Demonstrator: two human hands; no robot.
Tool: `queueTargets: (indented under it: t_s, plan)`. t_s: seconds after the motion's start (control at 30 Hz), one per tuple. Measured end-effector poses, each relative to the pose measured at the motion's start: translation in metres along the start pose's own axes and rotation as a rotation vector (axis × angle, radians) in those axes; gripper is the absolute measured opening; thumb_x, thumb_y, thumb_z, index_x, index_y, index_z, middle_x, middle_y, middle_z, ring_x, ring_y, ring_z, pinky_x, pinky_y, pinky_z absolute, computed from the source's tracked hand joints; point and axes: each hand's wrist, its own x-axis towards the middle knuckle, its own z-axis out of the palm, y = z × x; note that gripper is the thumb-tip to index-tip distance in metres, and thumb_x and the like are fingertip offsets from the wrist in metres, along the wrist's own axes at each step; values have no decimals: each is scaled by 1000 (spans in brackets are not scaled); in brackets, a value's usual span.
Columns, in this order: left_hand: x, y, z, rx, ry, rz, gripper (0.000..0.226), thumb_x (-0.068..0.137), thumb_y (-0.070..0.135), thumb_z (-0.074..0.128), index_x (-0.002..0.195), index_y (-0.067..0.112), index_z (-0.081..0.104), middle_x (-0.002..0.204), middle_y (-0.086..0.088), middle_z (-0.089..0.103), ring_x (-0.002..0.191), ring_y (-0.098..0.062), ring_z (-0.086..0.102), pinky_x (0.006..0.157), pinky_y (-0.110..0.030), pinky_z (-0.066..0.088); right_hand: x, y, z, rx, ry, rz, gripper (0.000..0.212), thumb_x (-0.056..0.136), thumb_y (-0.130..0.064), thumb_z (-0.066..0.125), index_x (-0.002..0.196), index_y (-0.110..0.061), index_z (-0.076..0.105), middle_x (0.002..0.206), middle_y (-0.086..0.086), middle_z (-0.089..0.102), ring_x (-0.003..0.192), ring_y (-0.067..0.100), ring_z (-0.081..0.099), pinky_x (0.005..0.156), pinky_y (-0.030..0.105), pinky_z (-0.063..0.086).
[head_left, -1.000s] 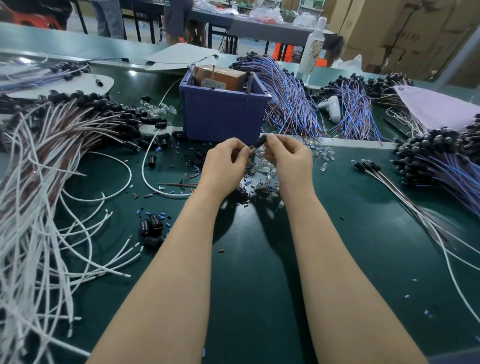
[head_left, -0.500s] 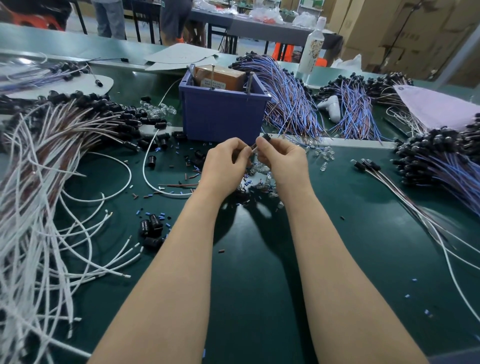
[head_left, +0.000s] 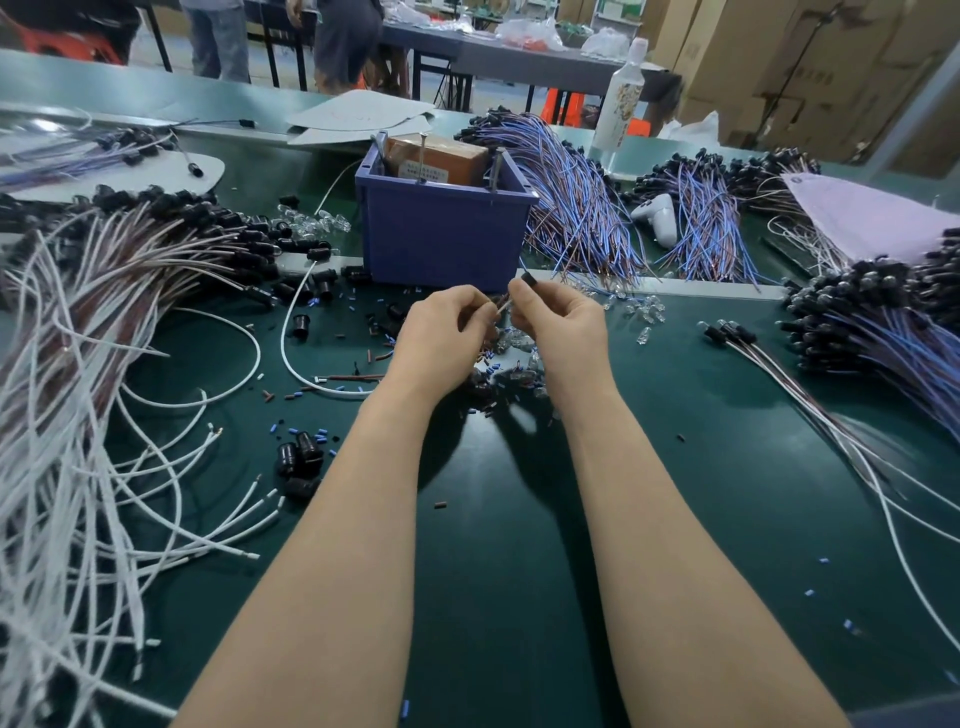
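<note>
While the left hand (head_left: 441, 332) pinches a wire (head_left: 502, 307), the right hand (head_left: 563, 327) pinches a black cap (head_left: 529, 279).

Two forearms, bare along whole visible length, run up from lower edge of frame: left forearm (head_left: 332, 545) centre-left, right forearm (head_left: 670, 545) centre-right. Wrists slim. Left hand (head_left: 441, 332) and right hand (head_left: 558, 325) bare, mid-frame. Grey-blue fabric sliver (head_left: 906, 716) in lower right corner; unclear whether clothing.

A black cap (head_left: 528, 279) in right hand (head_left: 561, 327), thin lead (head_left: 501, 307) in left hand (head_left: 441, 332), blue bin (head_left: 441, 239) just behind.
</note>
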Motion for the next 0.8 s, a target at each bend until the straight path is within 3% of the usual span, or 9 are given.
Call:
queueTargets:
  t_s: [0.2,0.37,0.6,0.67,0.73,0.8]
  plan:
    - [3,2,-1,-169,-58,-25,11,93,22,59,96,13,65,85,0,72,85,-15,67,79,-27,52,-1,-3,-1,-20,-111,-6,11,89,-9,64,77,-9,65,71,5,65,72,19,62,78,31,55]
    - [2,2,-5,-237,-99,-32,7,92,22,62,85,19,64,72,9,69,69,-2,63,65,-10,45,3,-4,-8,51,-122,-9,10,88,-7,64,79,-9,65,64,-4,65,60,5,62,63,16,51]
    - [0,3,-3,-144,-87,-73,9,92,26,61,88,19,66,78,8,71,78,-8,65,77,-27,48,2,-2,-8,-14,-81,-29,8,88,-10,66,80,-10,67,64,-7,65,60,3,60,65,18,50]
    - [1,5,2,79,11,-56,13,91,30,60,99,23,67,97,4,70,97,-18,62,91,-36,45,3,-1,-6,-160,-59,-61,8,87,-14,67,84,-7,69,72,0,66,66,8,58,70,25,51]
    - [1,8,7,259,124,15,32,89,27,60,121,26,60,116,-1,60,108,-25,52,96,-38,38,4,0,-2,-297,-57,-89,16,86,-17,68,88,-1,70,76,7,65,71,13,56,73,32,49]
    - [1,9,9,196,160,97,39,86,14,58,125,20,58,114,-6,59,103,-27,54,91,-38,42,1,-2,2,-353,-80,-109,20,87,-21,67,89,-2,72,77,9,68,71,15,57,70,32,47]
